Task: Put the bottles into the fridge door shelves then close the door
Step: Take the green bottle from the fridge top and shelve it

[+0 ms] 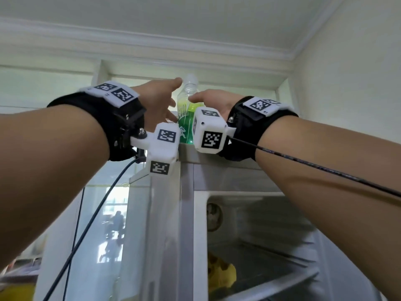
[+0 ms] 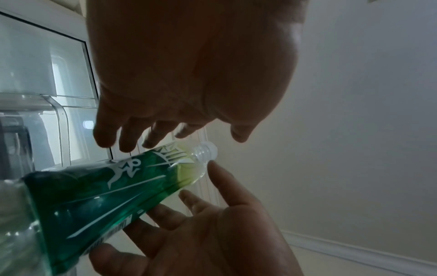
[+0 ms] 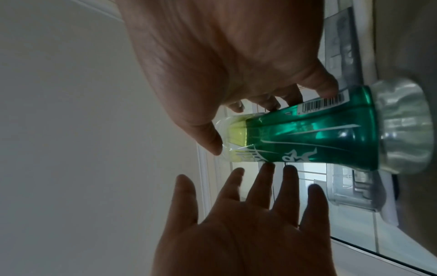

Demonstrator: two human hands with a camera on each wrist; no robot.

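Your left hand and right hand reach up on either side of a clear plastic bottle with a green label and pale cap, which stands upright on the grey top of the fridge. Neither hand grasps anything: on both, the fingers are spread and nearly straight. In the left wrist view, the fingertips of your left hand lie just beside the bottle's upper label; whether they touch it cannot be told. In the right wrist view, your right thumb sits at the bottle's clear shoulder, apparently touching, with the fingers on the far side near the barcode. The bottle lies between your two palms, its cap just beyond your left index fingertip in the head view. Below your wrists, the fridge stands with its door open; the interior shelves show under your right forearm, holding a yellow item. A black cable hangs from your left wrist unit.
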